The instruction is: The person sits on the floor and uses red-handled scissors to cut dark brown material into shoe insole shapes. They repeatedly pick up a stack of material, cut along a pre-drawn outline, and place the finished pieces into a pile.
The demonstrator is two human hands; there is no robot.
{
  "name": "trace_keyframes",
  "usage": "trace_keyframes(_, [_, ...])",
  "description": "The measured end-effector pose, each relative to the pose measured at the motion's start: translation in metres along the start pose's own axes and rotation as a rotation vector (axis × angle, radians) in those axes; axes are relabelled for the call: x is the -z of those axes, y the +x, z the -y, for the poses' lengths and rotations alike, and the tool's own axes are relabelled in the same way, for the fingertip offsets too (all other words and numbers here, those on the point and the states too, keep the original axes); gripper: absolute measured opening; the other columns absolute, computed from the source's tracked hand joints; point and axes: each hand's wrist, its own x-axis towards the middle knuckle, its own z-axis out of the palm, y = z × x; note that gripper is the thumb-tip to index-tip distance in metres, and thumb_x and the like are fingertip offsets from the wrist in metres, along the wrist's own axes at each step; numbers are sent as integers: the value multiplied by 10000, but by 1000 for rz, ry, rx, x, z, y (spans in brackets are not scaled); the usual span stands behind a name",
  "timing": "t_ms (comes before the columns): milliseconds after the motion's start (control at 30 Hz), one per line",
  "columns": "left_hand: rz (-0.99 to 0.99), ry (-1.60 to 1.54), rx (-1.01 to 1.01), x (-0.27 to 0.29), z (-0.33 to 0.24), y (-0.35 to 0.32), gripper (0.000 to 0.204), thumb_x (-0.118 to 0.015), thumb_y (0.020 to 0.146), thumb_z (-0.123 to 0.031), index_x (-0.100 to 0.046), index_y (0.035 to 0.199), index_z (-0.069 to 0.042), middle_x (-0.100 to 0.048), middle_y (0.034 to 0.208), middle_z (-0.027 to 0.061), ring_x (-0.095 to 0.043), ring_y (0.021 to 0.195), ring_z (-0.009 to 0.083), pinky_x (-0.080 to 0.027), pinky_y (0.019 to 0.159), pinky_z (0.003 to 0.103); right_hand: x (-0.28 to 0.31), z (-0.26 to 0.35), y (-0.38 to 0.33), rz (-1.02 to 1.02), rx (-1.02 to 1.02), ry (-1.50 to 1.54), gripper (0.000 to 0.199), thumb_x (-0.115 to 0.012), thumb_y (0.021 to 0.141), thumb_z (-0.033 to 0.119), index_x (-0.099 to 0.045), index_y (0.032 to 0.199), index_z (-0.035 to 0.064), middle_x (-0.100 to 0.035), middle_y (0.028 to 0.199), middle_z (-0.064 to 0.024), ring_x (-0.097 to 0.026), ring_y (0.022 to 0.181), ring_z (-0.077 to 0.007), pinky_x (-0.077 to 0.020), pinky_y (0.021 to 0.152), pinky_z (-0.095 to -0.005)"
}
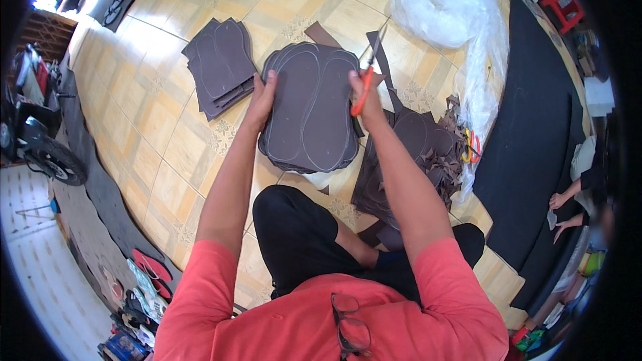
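Left grip [261,99] is clamped on the dark sheet stack [311,113] at 9 o'clock; right grip [372,105], also holding orange-handled scissors [362,97], clamps 3 o'clock. Judged bendy, moderately light, layers slip-prone; best pinched both sides. Smaller pile [219,63] lies at 10.

I sit on a floor of pale yellow tiles [140,120]. Ahead to my left lies an uneven stack of brown sheets [221,63]; to my right, loose brown offcuts [406,140], crumpled clear plastic [445,7] and long black matting [528,140].
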Motion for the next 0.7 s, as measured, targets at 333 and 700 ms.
trace_keyframes(333, [122,-354,116,14,36,-65,933,-376,921,-707,-192,1512,-8,-297,1526,193,-329,1397,291,-294,1130,374,31,-3,-26,-1,-135,-433,502,-610,926,418,-462,1103,-27,-624,1035,-249,-627,980,-369,-466,854,-424])
trace_keyframes(700, [212,-352,203,9,42,-83,829,-435,934,-659,-385,1436,-1,-497,1364,172,-517,1219,274,-418,1029,372,6,-12,-97,-18,-250,-380,440,-591,931,398,-474,1032,-13,-635,1008,-309,-623,991,-465,-469,841,-496])
